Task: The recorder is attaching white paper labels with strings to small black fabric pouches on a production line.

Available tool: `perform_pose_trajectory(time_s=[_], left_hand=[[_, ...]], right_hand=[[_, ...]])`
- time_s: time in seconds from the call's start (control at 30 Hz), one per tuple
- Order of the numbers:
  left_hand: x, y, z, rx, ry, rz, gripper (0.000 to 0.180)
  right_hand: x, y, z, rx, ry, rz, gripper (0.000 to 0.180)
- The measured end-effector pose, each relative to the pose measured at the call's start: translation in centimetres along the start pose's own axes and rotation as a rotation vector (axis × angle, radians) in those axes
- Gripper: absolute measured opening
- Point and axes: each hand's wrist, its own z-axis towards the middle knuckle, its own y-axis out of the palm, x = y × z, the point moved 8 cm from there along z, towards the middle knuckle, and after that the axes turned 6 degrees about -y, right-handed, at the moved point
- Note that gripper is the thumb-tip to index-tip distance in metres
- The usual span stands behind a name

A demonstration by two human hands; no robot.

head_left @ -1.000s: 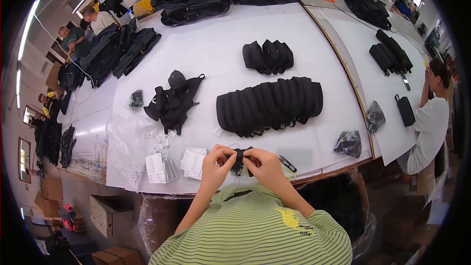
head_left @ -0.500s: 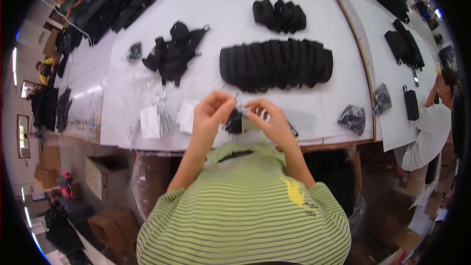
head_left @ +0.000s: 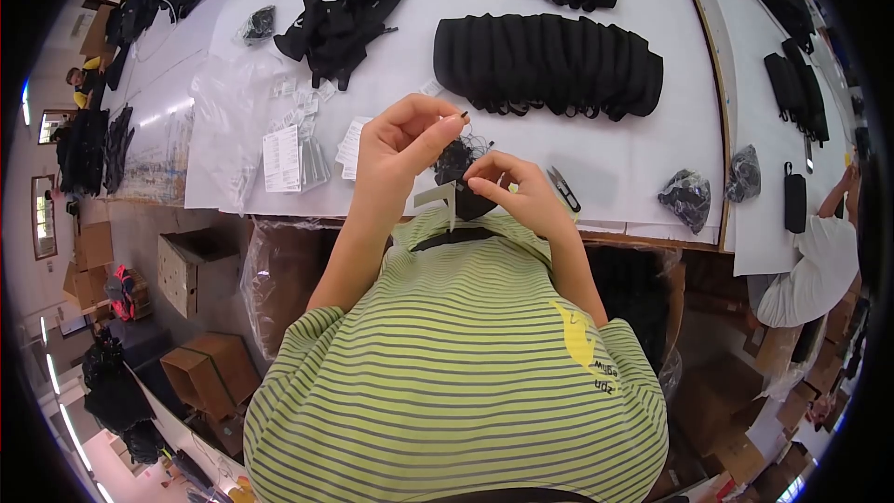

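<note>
My left hand (head_left: 399, 144) pinches a small black tip, apparently the end of a tag string, between thumb and forefinger. Lower and to the right, my right hand (head_left: 523, 191) has its thumb and forefinger brought together; whatever they hold is too small to make out. Between the hands lies a tangle of thin black strings (head_left: 454, 156). Close to my chest, a folded white tag (head_left: 436, 196) stands beside a black fabric piece (head_left: 477, 205), which my right hand partly covers. Thread snips (head_left: 563, 188) with black handles rest just right of that hand.
White printed tags (head_left: 287, 160) are stacked at left near clear plastic (head_left: 223, 121). Black pouches (head_left: 549, 65) line up ahead, with a black fabric heap (head_left: 340, 26) to their left. Bagged black pieces (head_left: 685, 199) lie right. A person in white (head_left: 812, 265) is at far right.
My left hand has moved up and away from my right, holding the small black tip. The white tag and string tangle now show between them. The view has tilted down toward my body.
</note>
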Motion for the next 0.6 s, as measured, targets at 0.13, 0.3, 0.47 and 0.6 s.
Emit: perform_pose_trajectory(time_s=[0.13,0.3,0.47,0.6], left_hand=[[-0.1,-0.1,0.0,-0.032,0.004,0.039,0.009],[0.3,0.1,-0.1,-0.032,0.022,0.048,0.008],[0.4,0.4,-0.3,-0.052,0.022,0.005,0.007],[0.4,0.6,-0.5,-0.052,0.016,0.021,0.006]], right_hand=[[-0.4,0.7,0.0,-0.011,0.068,-0.009,0.020],[-1.0,1.6,0.1,-0.020,0.084,-0.075,0.016],[-1.0,1.6,0.3,0.059,0.098,-0.141,0.019],[-1.2,1.3,0.4,0.156,0.077,-0.232,0.021]])
